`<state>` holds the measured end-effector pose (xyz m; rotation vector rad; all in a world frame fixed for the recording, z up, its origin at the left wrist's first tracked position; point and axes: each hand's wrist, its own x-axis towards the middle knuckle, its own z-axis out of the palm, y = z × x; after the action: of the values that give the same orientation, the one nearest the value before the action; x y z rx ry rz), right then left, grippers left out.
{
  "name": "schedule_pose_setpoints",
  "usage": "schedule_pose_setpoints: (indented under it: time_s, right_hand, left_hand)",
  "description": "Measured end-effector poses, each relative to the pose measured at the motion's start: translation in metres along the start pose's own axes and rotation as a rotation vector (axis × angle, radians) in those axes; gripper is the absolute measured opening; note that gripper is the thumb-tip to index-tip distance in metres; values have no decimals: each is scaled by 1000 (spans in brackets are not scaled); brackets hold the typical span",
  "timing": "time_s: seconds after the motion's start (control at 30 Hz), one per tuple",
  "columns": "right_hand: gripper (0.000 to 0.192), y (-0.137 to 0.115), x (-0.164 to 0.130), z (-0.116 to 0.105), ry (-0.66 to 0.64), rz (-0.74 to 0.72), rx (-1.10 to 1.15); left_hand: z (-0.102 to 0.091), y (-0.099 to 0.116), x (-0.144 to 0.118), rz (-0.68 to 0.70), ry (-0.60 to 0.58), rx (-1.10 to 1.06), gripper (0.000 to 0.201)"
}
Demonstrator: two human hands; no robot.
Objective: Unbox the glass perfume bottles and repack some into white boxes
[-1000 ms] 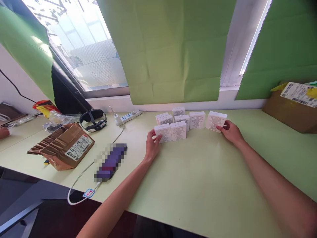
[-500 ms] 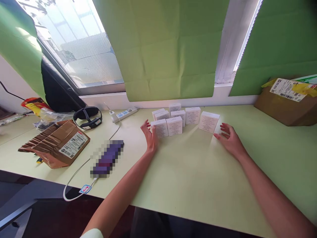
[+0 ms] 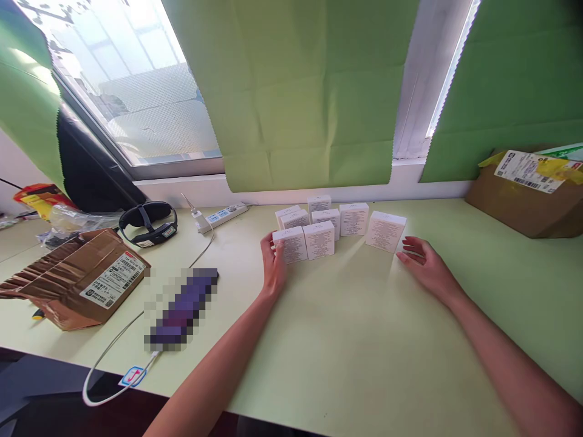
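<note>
White boxes (image 3: 321, 227): left hand (image 3: 273, 267) grips front-left box (image 3: 290, 244); right hand (image 3: 426, 264) open beside them; advise squaring rows gently.

A pixelated patch (image 3: 182, 306) at 8 o'clock on the desk (image 3: 346, 340) hides whatever lies there; only purple shows. The print on the white boxes (image 3: 319, 227) is too small to read, and the front ones partly cover those behind. The brown carton (image 3: 528, 194) at 3 o'clock runs off the right edge. The left hand (image 3: 273, 267) covers the nearest box's left side, its fingertips unseen.
</note>
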<state>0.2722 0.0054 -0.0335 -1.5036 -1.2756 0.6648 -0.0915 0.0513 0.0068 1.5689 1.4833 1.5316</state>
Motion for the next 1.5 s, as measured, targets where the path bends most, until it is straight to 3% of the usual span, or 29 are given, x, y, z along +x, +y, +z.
schedule_pose_setpoints:
  time_s: [0.47, 0.6, 0.73, 0.83, 0.9, 0.97, 1.0, 1.03, 1.1, 1.2, 1.3, 1.37, 1.5]
  right_hand:
    - [57, 3, 1, 1, -1, 6, 18]
    - [63, 0, 8, 4, 39, 15, 5]
    - [60, -9, 23, 13, 26, 5, -6]
    - [55, -18, 29, 21, -4, -6, 29]
    - [54, -25, 25, 23, -40, -6, 70]
    - [52, -34, 15, 21, -124, 1, 116]
    - [50, -38, 8, 19, -182, 6, 137]
    - [49, -42, 1, 17, -242, 12, 154]
    - [48, -49, -13, 14, -347, 26, 173]
    - [49, -56, -29, 11, -457, 60, 180]
    - [49, -61, -37, 12, -528, 74, 104]
    - [49, -64, -38, 13, -525, 62, 17]
    - [49, -67, -37, 13, -434, 37, -175]
  left_hand:
    - [-1, 1, 0, -41, -10, -62, 41]
    - [1, -2, 0, -23, 52, -61, 47]
    - [-1, 2, 1, 134, 215, 27, 46]
    - [-5, 14, -3, 377, 332, 94, 45]
    - [-3, 26, -12, 529, 330, 88, 41]
    - [7, 40, -26, 607, 141, 59, 35]
    - [15, 46, -33, 613, -38, 48, 32]
    - [24, 52, -40, 581, -235, 38, 31]
    - [45, 58, -51, 435, -474, -31, 36]
    - [72, 54, -59, 104, -618, -226, 43]
    - [80, 43, -61, -153, -785, -368, 43]
    - [77, 38, -60, -203, -866, -392, 42]
    - [68, 39, -58, -197, -908, -384, 40]
